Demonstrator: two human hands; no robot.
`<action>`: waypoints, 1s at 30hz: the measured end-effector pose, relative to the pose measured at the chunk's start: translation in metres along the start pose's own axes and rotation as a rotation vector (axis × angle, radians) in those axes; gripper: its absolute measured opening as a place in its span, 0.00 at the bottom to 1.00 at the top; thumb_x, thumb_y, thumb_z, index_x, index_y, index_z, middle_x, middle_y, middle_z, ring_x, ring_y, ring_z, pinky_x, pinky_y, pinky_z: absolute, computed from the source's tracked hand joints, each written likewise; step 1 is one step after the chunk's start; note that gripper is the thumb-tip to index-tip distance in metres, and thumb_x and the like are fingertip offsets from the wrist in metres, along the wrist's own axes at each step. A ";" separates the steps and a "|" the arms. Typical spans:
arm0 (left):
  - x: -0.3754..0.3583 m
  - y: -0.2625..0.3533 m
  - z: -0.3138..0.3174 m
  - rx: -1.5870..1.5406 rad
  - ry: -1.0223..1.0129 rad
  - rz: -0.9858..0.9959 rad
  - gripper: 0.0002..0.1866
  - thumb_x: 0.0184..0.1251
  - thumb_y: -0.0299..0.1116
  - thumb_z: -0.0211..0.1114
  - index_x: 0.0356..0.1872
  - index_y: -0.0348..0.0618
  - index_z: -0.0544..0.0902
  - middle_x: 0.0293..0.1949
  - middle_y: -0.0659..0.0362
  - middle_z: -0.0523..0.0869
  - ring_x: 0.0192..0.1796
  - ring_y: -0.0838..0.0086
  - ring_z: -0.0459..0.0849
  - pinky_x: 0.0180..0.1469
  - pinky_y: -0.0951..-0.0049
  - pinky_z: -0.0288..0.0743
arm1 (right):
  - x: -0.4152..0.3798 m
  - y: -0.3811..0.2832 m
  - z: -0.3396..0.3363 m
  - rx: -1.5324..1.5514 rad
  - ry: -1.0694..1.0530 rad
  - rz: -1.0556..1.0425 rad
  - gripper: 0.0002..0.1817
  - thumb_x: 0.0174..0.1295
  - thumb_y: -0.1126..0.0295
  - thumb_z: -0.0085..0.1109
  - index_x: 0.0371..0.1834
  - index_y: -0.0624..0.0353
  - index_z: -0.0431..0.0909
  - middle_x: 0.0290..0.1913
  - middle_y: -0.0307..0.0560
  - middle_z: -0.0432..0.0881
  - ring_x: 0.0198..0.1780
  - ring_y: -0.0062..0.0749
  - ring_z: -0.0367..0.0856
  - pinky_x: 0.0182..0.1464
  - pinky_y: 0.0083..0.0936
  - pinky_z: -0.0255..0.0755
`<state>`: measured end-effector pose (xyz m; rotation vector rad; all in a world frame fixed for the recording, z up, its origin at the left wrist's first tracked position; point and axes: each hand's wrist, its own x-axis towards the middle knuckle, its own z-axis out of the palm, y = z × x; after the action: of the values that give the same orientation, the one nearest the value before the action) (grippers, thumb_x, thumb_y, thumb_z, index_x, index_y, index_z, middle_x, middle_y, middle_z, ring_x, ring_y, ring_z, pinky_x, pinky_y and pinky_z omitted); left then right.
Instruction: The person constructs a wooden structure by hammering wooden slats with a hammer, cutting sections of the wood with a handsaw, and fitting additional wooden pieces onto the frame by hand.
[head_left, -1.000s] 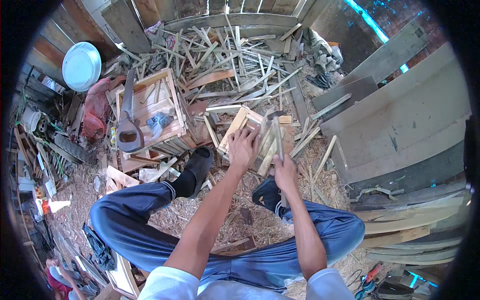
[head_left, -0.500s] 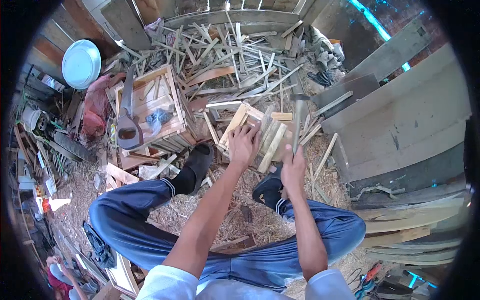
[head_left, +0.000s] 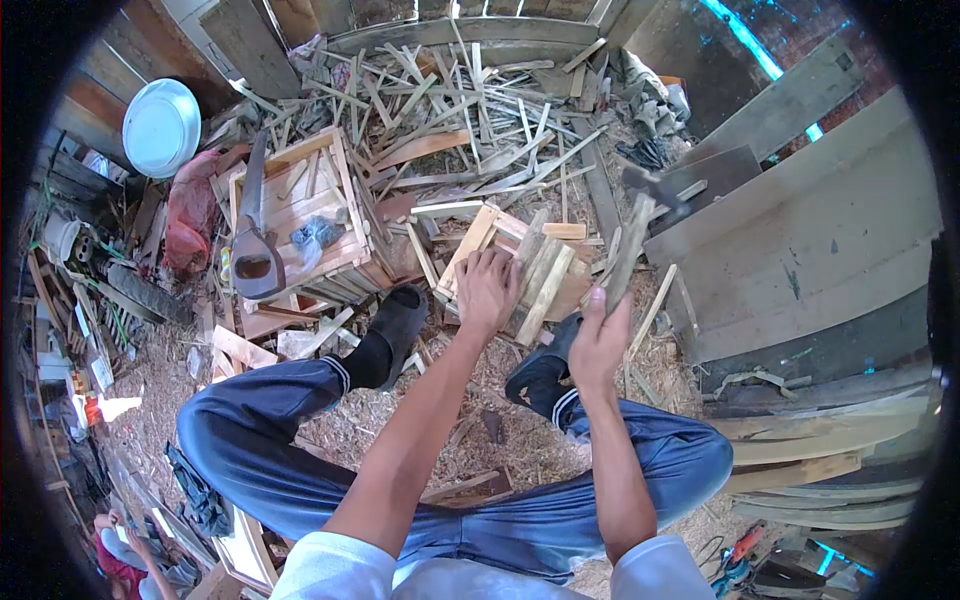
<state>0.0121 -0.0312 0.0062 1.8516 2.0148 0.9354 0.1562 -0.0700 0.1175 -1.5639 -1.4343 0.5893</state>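
A small slatted wooden crate [head_left: 546, 292] lies between my feet. My left hand [head_left: 487, 290] rests on its left part, fingers bent and pressed together against the wood; whether they pinch a small piece is hidden. To the right of the crate, my right hand [head_left: 600, 340] is wrapped round the wooden handle of a hammer [head_left: 629, 250]. The hammer's dark head is raised to the upper right and slightly blurred, clear of the crate.
A larger crate [head_left: 305, 210] at the left carries a handsaw [head_left: 257, 262] and a blue plastic bag. Thin wood strips [head_left: 490, 130] are heaped behind. Wide boards [head_left: 800, 230] lean at the right. Another person [head_left: 125, 550] sits at the lower left.
The hammer has swung up and tilted to the right, away from the crate, with my right hand turning along with it. My left hand has stayed almost in place.
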 end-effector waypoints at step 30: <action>-0.009 -0.055 -0.047 -0.315 0.068 0.084 0.18 0.56 0.24 0.60 0.50 0.42 0.77 0.50 0.46 0.76 0.55 0.47 0.73 0.58 0.52 0.70 | -0.033 0.019 -0.002 -0.307 -0.394 0.093 0.14 0.64 0.68 0.59 0.46 0.67 0.79 0.38 0.60 0.84 0.41 0.49 0.84 0.45 0.42 0.73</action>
<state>-0.0575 -0.0529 0.0068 1.7601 1.7156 1.2720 0.1607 -0.1005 0.0948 -1.8325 -1.8202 0.7945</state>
